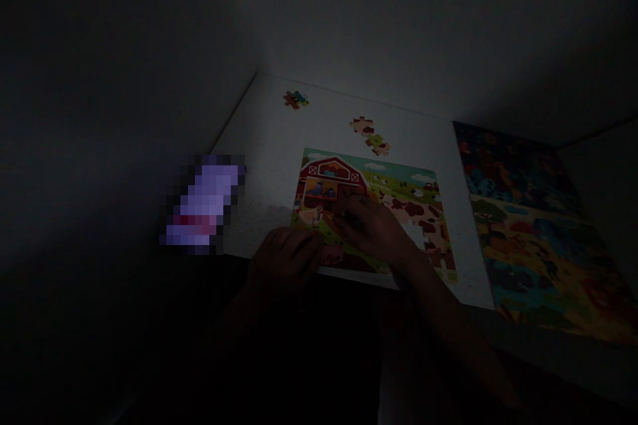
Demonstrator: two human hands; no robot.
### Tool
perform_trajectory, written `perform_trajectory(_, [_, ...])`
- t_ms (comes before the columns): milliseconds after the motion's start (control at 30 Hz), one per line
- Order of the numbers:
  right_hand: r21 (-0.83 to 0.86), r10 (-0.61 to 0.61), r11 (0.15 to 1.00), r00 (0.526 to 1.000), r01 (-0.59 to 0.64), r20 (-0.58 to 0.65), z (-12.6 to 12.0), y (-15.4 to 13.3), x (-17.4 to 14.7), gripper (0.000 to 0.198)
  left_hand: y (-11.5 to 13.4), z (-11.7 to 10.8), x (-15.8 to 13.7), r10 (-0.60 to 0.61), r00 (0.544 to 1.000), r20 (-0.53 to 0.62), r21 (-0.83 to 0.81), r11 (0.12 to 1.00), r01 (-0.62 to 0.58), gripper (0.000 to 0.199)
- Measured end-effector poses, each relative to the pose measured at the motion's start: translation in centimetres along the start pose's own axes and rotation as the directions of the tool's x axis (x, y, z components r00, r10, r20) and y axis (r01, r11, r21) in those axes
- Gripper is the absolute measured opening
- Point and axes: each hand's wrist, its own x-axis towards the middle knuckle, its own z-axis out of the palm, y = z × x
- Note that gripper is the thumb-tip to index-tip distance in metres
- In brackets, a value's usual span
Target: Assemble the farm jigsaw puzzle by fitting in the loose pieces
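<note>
Hands come first, low in the frame's middle: the left hand rests curled at the near edge of the farm puzzle, and the right hand lies flat on it, fingers pressing. The puzzle's long axis runs left to right, barn toward upper left. Beyond lie loose pieces on the white table.

No text, label or number can be read anywhere in this dim view.

Matt printed cardboard puzzle on speckled white table.
</note>
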Motion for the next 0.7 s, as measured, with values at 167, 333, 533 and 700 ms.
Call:
perform_trajectory(167, [-0.111, -0.092, 0.99, 0.996, 0.089, -0.019, 0.08, -0.1, 0.01, 0.019, -0.01, 0.01, 0.04, 0.001, 1.0, 0.002, 0.009, 1.0, -0.001, 0.014])
perform_trajectory(333, [-0.216, -0.141, 0.967, 0.99, 0.135, -0.013, 0.0, -0.32, -0.04, 0.022, -0.01, -0.02, 0.01, -0.008, 1.0, 0.01, 0.005, 1.0, 0.008, 0.013])
perform_trajectory(533, [-0.24, -0.178, 0.956, 0.984, 0.167, -0.024, 0.02, -0.43, -0.04, 0.026, 0.06, -0.02, 0.07, -0.015, 1.0, 0.02, 0.011, 1.0, 0.014, 0.013])
perform_trajectory(700, [-0.262, -0.195, 0.948, 0.981, 0.183, -0.018, 0.0, -0.36, -0.12, 0.026, 0.09, 0.01, 0.01, -0.036, 0.998, 0.045, 0.022, 0.999, 0.035, 0.019])
